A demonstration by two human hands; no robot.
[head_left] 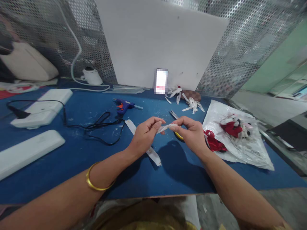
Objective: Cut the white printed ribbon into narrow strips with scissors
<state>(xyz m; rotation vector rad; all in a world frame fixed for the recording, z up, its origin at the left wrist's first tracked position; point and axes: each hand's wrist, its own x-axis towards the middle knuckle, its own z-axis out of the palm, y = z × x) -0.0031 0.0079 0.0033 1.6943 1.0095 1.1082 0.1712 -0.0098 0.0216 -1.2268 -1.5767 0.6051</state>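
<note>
Between both hands [145,135]—white strip [165,127]

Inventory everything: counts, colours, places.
Held strip: one, white, centre
Flat strip: one, white, centre
Glue gun: one, blue, centre
Scissors: one, yellow, centre
Phone: one, lit, back
Board: one, white, back
Mug: one, white, back
Sticks: several, pale, back
Strip clusters: two, white, back
Pouch: one, brown, back
Sheet: one, white, right
Scraps: several, red, right
Cases: two, white, left
Cord: one, black, left
Bag: one, cream, left
Table: one, blue, beneath
Left hand: one, gold bangle, centre
Right hand: one, centre
</note>
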